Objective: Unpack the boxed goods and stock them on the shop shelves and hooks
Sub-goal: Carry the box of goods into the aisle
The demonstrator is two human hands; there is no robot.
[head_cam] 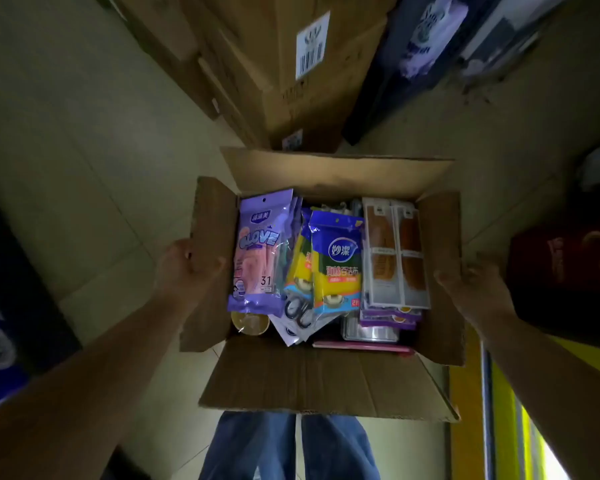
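an open cardboard box (326, 379) is held above the tiled floor (66, 150), packed with a purple "glove" pack (258, 251) marked "31", blue-yellow "妙潔" scouring pads (336, 265) and comb cards (395, 254). the left hand (187, 268) curls its grip around the left flap; the right hand (471, 282) clasps the right flap. taller cartons (274, 64) stand beyond.

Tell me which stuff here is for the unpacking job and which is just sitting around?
For the job:
- open brown cardboard box, gripped by left hand and right hand
- purple plastic packet of pink gloves
- blue-and-yellow scouring pad packet
- grey carded packs of brown combs

Just sitting around:
- stacked closed cardboard cartons
- dark red box
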